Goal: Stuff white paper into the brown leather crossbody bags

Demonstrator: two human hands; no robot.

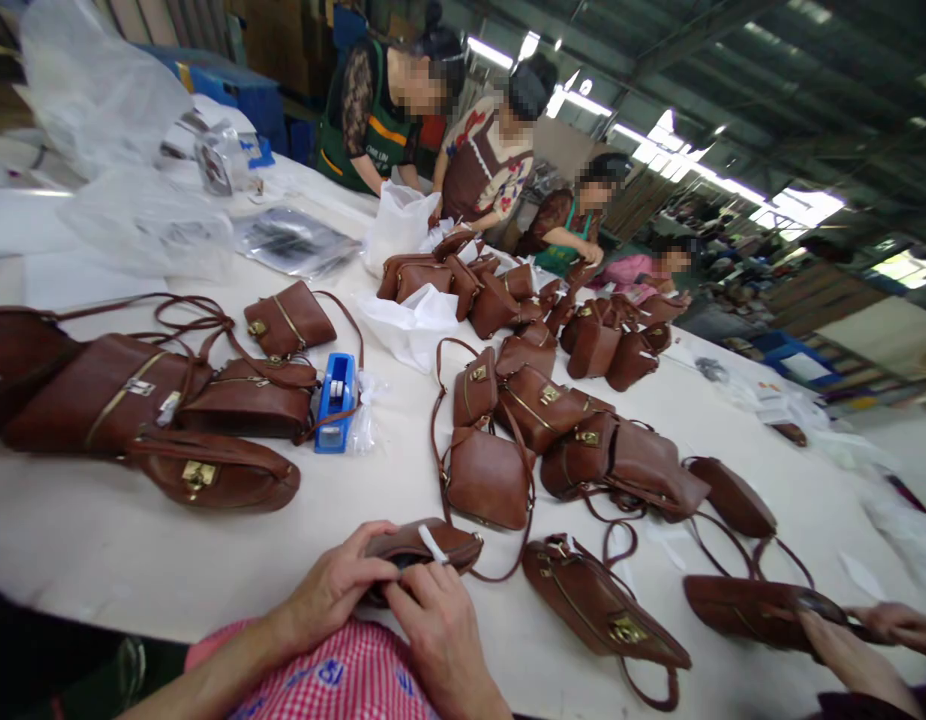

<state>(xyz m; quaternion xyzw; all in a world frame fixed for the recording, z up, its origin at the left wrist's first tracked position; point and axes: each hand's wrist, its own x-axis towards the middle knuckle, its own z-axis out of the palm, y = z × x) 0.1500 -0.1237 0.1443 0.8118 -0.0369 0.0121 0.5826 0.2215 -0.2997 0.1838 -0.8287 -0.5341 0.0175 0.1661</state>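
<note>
Blue tape disp. (335,412) on wht surface (388,485). Nearer cam & R of disp.: L grip (350,575) holds brn bag (457,545) w/ wht strip (433,544), R grip (442,612) touching it. L of disp.: strapped bags (245,400). Beyond disp., to R: bag pile (497,305), co-workers (485,170).

Handbag (455,543) — smooth, leather-like, faintly glossy.

The bag (457,546) you hold is brown, with a white tag (433,543). Your clothing (362,655) is checked in pinkish red and white, printed over in blue. You see a whitish table (388,490), a blue tape dispenser (334,412) and a green-and-orange apron (388,148).
</note>
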